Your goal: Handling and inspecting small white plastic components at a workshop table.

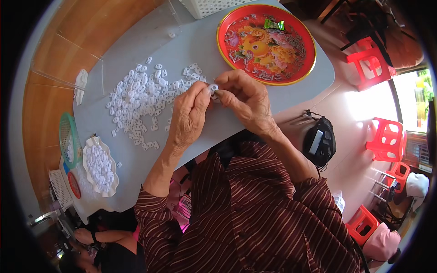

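Above the table's near edge, my left hand (190, 110) pinches a small white plastic piece (212, 88) between thumb and forefinger. My right hand (248, 100) comes up against its right side, thumb and forefinger drawn together; whatever they hold is too small or hidden to name. Left of my hands, many loose white plastic pieces with holes (141, 98) lie spread over the grey table (205, 45). Beyond my right hand stands a round red tray (222, 45) with a floral print, a gold rim and many small greyish slim parts scattered in it.
A white scalloped dish (114, 185) of white pieces sits at the left, by a green mesh basket (63, 136). A white perforated basket (205, 8) stands at the far edge. Another person's arm (114, 235) shows at lower left. Red stools (384, 139) stand at right.
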Demonstrator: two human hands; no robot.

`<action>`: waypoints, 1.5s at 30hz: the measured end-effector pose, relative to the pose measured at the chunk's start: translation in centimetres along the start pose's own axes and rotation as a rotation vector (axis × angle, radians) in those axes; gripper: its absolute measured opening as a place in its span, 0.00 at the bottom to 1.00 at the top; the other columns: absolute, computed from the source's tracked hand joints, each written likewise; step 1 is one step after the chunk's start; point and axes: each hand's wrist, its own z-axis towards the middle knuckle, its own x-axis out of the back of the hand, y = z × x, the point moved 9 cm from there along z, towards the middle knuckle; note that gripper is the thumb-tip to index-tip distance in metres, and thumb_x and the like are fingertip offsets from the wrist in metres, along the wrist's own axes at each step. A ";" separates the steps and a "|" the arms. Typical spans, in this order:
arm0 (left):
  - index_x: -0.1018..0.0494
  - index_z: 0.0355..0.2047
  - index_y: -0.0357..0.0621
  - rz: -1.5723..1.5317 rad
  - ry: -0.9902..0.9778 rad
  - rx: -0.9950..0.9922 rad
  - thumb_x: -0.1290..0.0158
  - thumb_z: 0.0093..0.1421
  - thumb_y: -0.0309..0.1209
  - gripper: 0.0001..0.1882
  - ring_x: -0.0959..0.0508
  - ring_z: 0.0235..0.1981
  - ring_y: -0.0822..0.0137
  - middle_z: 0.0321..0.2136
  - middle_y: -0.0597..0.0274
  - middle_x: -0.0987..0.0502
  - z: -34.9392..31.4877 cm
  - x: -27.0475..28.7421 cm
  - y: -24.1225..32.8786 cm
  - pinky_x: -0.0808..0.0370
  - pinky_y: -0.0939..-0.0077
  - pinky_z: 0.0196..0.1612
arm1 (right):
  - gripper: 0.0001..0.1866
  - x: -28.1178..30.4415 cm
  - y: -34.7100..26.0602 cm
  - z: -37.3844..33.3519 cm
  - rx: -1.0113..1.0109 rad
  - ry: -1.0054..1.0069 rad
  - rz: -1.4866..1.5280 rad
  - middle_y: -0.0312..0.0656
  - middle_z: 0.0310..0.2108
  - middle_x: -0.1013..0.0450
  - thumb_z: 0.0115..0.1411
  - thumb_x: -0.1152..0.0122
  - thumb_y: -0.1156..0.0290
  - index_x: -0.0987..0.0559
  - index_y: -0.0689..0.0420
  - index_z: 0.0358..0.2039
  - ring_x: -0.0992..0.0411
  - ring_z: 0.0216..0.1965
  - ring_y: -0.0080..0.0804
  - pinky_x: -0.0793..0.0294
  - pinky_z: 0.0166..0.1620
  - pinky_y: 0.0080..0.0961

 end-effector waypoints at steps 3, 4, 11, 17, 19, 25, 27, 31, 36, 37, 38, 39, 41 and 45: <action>0.34 0.35 0.37 -0.004 0.018 0.005 0.59 0.65 0.32 0.10 0.35 0.21 0.70 0.18 0.60 0.34 -0.1 -0.2 -0.1 0.35 0.75 0.26 | 0.11 0.0 -0.1 -0.1 -0.007 0.010 -0.081 0.37 0.30 0.27 0.58 0.45 0.81 0.29 0.64 0.43 0.30 0.31 0.18 0.29 0.37 0.16; 0.33 0.34 0.36 0.021 0.047 -0.021 0.59 0.65 0.32 0.10 0.35 0.20 0.70 0.18 0.61 0.33 -0.2 0.0 0.0 0.35 0.75 0.25 | 0.11 -0.1 -0.1 -0.1 0.002 0.010 -0.110 0.37 0.30 0.27 0.58 0.46 0.81 0.30 0.65 0.43 0.30 0.31 0.18 0.29 0.36 0.16; 0.32 0.32 0.35 -0.017 0.144 -0.014 0.58 0.65 0.32 0.12 0.36 0.19 0.74 0.16 0.62 0.33 0.0 0.5 0.6 0.36 0.77 0.23 | 0.11 0.1 -0.4 -0.3 0.047 0.077 -0.066 0.39 0.29 0.27 0.57 0.45 0.83 0.30 0.66 0.41 0.30 0.29 0.18 0.29 0.34 0.16; 0.32 0.32 0.36 0.077 0.144 -0.053 0.59 0.65 0.32 0.11 0.36 0.18 0.72 0.16 0.60 0.35 -0.1 0.3 0.5 0.37 0.75 0.22 | 0.10 0.3 -0.1 -0.2 0.038 0.079 -0.085 0.39 0.29 0.27 0.57 0.46 0.84 0.29 0.66 0.41 0.30 0.29 0.19 0.28 0.34 0.16; 0.33 0.32 0.36 0.075 0.123 -0.058 0.59 0.65 0.32 0.11 0.36 0.18 0.71 0.16 0.59 0.35 0.1 0.3 0.2 0.36 0.74 0.22 | 0.11 0.3 0.2 -0.1 0.029 0.077 -0.095 0.39 0.29 0.27 0.56 0.47 0.84 0.29 0.66 0.41 0.30 0.29 0.19 0.28 0.34 0.16; 0.33 0.31 0.36 0.035 0.042 0.021 0.59 0.64 0.31 0.10 0.36 0.18 0.69 0.16 0.58 0.36 0.5 0.4 -0.3 0.36 0.73 0.24 | 0.15 0.0 0.1 0.1 0.016 0.018 -0.168 0.38 0.28 0.28 0.54 0.43 0.82 0.28 0.65 0.44 0.30 0.28 0.20 0.28 0.35 0.17; 0.34 0.31 0.35 0.021 0.032 0.045 0.59 0.64 0.31 0.10 0.36 0.19 0.69 0.16 0.58 0.36 0.5 0.4 -0.5 0.36 0.73 0.24 | 0.16 -0.2 -0.2 0.1 0.043 0.002 -0.170 0.38 0.28 0.28 0.53 0.41 0.81 0.28 0.65 0.44 0.30 0.28 0.20 0.28 0.35 0.17; 0.35 0.30 0.35 0.012 0.004 0.034 0.58 0.64 0.30 0.10 0.39 0.19 0.70 0.17 0.58 0.38 0.3 0.4 -0.6 0.36 0.75 0.24 | 0.18 -0.6 -0.9 0.1 0.083 -0.040 -0.345 0.38 0.27 0.29 0.50 0.37 0.80 0.27 0.63 0.43 0.30 0.28 0.21 0.29 0.34 0.19; 0.36 0.29 0.35 0.003 0.053 -0.060 0.58 0.63 0.30 0.09 0.41 0.19 0.71 0.17 0.60 0.40 0.0 0.2 -0.3 0.37 0.76 0.24 | 0.16 -0.7 -1.2 -0.2 0.106 -0.018 -0.391 0.41 0.27 0.28 0.48 0.35 0.79 0.26 0.63 0.39 0.29 0.27 0.24 0.28 0.32 0.21; 0.36 0.29 0.35 -0.024 0.036 -0.040 0.59 0.63 0.30 0.09 0.41 0.20 0.71 0.17 0.60 0.40 -0.1 0.1 -0.6 0.37 0.76 0.24 | 0.16 -0.9 -1.6 -0.4 0.138 -0.025 -0.435 0.42 0.28 0.27 0.48 0.35 0.79 0.26 0.63 0.39 0.28 0.27 0.26 0.28 0.32 0.22; 0.36 0.29 0.35 -0.052 0.019 -0.019 0.59 0.63 0.30 0.09 0.41 0.20 0.72 0.18 0.61 0.40 -0.1 0.0 -0.9 0.37 0.77 0.24 | 0.16 -1.1 -1.9 -0.5 0.170 -0.031 -0.479 0.44 0.28 0.27 0.48 0.35 0.79 0.26 0.63 0.39 0.27 0.27 0.28 0.28 0.32 0.23; 0.36 0.29 0.35 -0.052 0.018 -0.019 0.59 0.63 0.30 0.09 0.41 0.20 0.72 0.18 0.61 0.40 -0.1 0.0 -0.8 0.37 0.77 0.24 | 0.16 -1.2 -1.9 -0.6 0.170 -0.030 -0.479 0.44 0.28 0.27 0.48 0.35 0.79 0.26 0.63 0.39 0.27 0.27 0.28 0.28 0.32 0.23; 0.35 0.30 0.35 -0.048 0.040 -0.042 0.59 0.63 0.30 0.09 0.40 0.21 0.74 0.18 0.62 0.40 -0.3 0.0 -0.6 0.37 0.77 0.24 | 0.15 -1.4 -2.3 -0.8 0.244 -0.017 -0.487 0.46 0.28 0.27 0.48 0.36 0.80 0.27 0.63 0.38 0.26 0.27 0.33 0.28 0.32 0.25; 0.33 0.32 0.35 -0.090 0.042 -0.054 0.59 0.62 0.30 0.10 0.38 0.22 0.74 0.18 0.63 0.38 -0.6 -0.2 -0.3 0.36 0.78 0.25 | 0.14 -1.6 -2.5 -1.3 0.327 0.000 -0.492 0.46 0.28 0.27 0.48 0.37 0.81 0.27 0.63 0.37 0.27 0.27 0.37 0.28 0.31 0.26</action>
